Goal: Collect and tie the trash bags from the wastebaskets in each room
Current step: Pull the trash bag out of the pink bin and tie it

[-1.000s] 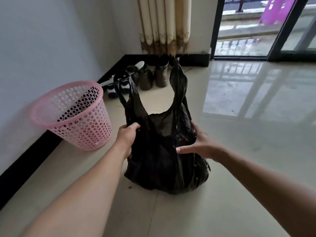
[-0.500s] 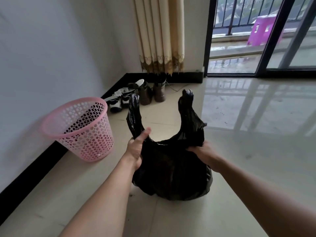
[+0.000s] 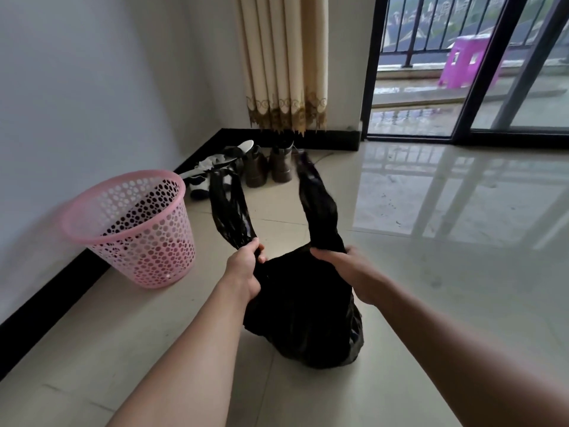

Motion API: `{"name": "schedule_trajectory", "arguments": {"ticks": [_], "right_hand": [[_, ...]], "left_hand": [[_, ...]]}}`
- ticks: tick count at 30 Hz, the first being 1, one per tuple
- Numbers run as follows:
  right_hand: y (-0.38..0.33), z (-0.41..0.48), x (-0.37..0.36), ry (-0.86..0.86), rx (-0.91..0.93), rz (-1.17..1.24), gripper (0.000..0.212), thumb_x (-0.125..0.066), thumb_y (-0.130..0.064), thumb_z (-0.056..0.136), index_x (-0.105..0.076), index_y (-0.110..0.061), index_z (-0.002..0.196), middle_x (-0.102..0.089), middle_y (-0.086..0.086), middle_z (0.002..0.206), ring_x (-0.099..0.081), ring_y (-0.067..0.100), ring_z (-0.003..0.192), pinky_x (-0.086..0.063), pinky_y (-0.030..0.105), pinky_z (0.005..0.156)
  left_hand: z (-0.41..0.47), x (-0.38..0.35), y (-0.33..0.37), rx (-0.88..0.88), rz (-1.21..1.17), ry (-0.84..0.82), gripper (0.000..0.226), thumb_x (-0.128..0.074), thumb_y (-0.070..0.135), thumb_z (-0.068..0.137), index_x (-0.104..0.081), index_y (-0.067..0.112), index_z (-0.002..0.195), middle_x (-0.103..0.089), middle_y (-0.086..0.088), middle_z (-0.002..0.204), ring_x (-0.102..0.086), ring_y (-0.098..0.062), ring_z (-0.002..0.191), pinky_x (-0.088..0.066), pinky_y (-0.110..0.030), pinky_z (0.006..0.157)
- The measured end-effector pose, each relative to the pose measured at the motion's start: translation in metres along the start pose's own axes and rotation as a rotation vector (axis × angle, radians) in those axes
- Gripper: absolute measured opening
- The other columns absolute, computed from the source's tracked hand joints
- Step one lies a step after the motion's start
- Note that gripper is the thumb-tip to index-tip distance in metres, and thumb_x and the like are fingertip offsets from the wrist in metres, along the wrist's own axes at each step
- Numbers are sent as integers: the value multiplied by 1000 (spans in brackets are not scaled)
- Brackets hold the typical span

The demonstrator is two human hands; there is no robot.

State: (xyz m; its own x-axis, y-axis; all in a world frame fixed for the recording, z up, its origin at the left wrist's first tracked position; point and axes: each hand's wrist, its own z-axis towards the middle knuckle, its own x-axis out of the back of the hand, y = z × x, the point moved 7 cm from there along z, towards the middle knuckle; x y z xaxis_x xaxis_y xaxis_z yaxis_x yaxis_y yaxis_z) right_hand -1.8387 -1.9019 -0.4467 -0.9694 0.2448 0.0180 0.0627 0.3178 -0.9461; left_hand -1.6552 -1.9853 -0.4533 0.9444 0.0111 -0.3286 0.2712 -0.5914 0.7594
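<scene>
A black trash bag [image 3: 303,315] sits on the tiled floor in front of me, its two long handles sticking up and away from me. My left hand [image 3: 244,269] is closed around the base of the left handle [image 3: 229,211]. My right hand [image 3: 345,266] grips the base of the right handle [image 3: 318,208]. A pink perforated wastebasket [image 3: 132,229] stands tilted against the wall to the left of the bag, apart from it; it looks empty.
Boots and shoes [image 3: 255,169] lie in the corner beyond the bag, under a cream curtain [image 3: 286,63]. A sliding glass door [image 3: 462,72] opens onto a balcony with a purple stool [image 3: 468,61]. A black baseboard [image 3: 40,312] runs along the left wall.
Both hands slid from the bag's sides up to its handles and bunched them into two narrow strands. The bag's mouth has closed and the body has sunk lower.
</scene>
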Motion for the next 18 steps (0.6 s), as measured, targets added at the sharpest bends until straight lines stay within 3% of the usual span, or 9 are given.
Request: {"name": "schedule_trajectory", "arguments": {"ticks": [2, 5, 7, 9, 11, 12, 15, 18], "right_hand": [[-7, 2, -4, 40, -9, 34, 26, -75, -28, 78, -71, -5, 90, -73, 14, 84, -73, 26, 72, -58, 31, 64], [-12, 3, -16, 8, -61, 223, 28, -64, -23, 81, -72, -3, 99, -73, 11, 100, -70, 30, 89, -55, 41, 87], [-15, 1, -26, -82, -102, 412, 29, -56, -23, 85, -75, -3, 91, -74, 9, 102, -69, 26, 94, -52, 42, 94], [-15, 3, -25, -77, -153, 622, 28, -53, -22, 88, -66, -6, 68, -71, 5, 74, -71, 21, 77, -53, 38, 83], [-7, 11, -16, 64, -241, 768, 27, -52, -22, 93, -50, -12, 68, -52, 0, 51, -61, 18, 54, -49, 32, 65], [0, 14, -11, 156, -288, 767, 26, -51, -21, 96, -46, -12, 72, -44, -1, 47, -52, 17, 48, -45, 29, 57], [19, 15, 4, 305, -356, 379, 19, -47, -12, 98, -48, -8, 80, -41, 4, 47, -40, 17, 42, -36, 27, 46], [21, 14, 11, 311, -311, -78, 26, -51, -12, 95, -53, -6, 70, -48, 9, 51, -43, 20, 42, -35, 25, 49]], "left_hand": [[2, 2, -7, 25, 124, -16, 35, -51, 29, 97, -47, 13, 66, -39, 3, 42, -36, -15, 46, -40, -28, 55], [-3, -1, -21, 127, 222, -101, 31, -52, 29, 97, -50, 11, 71, -48, -1, 53, -49, -16, 44, -49, -25, 50], [-7, -2, -22, 156, 221, -99, 23, -55, 24, 95, -58, 9, 78, -60, -9, 62, -62, -23, 51, -56, -32, 52], [-6, 0, -14, 76, 189, -29, 13, -58, 17, 93, -62, 5, 91, -65, -16, 76, -67, -32, 65, -59, -42, 64], [-4, 2, -2, -109, 245, 75, 10, -59, 14, 92, -62, 6, 94, -65, -15, 84, -66, -34, 79, -58, -43, 75], [-6, -2, 5, -236, 359, 106, 8, -58, 15, 92, -61, 9, 88, -63, -10, 80, -65, -31, 79, -56, -37, 72], [-19, -30, 18, -586, 816, 68, 14, -53, 17, 93, -53, 15, 79, -53, 1, 68, -54, -23, 69, -39, -29, 56], [-26, -51, 13, -777, 1188, 54, 5, -48, 13, 91, -51, 17, 90, -58, -3, 74, -55, -28, 70, -36, -32, 57]]}}
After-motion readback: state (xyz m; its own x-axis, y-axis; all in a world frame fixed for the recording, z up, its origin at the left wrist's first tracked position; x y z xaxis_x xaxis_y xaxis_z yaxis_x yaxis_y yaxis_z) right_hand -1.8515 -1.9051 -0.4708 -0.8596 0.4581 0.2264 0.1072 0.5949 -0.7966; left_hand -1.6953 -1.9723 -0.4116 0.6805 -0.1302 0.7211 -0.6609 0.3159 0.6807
